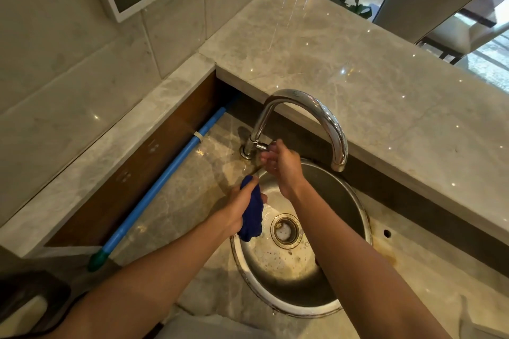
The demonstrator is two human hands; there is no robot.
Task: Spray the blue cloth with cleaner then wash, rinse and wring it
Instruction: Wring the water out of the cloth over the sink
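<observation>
Your left hand [239,208] has a closed grip on the blue cloth [251,213], bunched into a twisted wad that hangs over the left rim of the round steel sink [344,201]. Your right hand [283,166] reaches forward to the small handle [265,146] at the base of the chrome faucet [311,107], fingers spread, touching or nearly touching it. The spout arches right and ends above the basin. The drain [285,230] sits just right of the cloth. A blue pipe [165,173] lies along the stone bench [176,201] to your left, beside a brown recessed wall.
</observation>
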